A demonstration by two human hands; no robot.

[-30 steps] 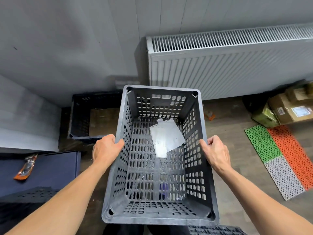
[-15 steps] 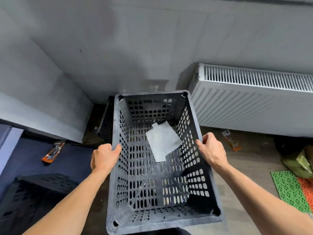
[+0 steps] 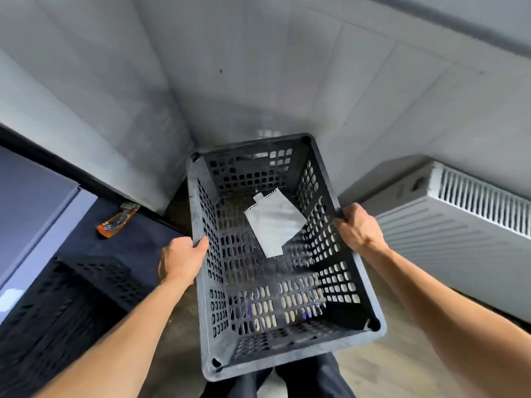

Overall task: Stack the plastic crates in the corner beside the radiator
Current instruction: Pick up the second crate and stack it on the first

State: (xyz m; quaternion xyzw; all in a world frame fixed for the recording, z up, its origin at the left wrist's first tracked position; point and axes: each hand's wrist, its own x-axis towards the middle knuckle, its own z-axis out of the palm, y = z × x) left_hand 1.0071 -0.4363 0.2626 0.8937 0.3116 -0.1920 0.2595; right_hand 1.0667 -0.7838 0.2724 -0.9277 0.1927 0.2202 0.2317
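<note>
- Left hand (image 3: 179, 261) and right hand (image 3: 357, 228): the fingers wrap behind the crate (image 3: 207, 282) walls, out of sight (only thumbs and knuckles show).
- Radiator (image 3: 459, 234): cut off by the right edge.
- Second crate (image 3: 71, 305): blurred, cut off at the bottom-left corner.
- Orange packet (image 3: 117, 219): print too small to read.

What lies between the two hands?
In the head view, the grey crate, with a paper sheet inside; left hand and right hand grip its rims.
</note>
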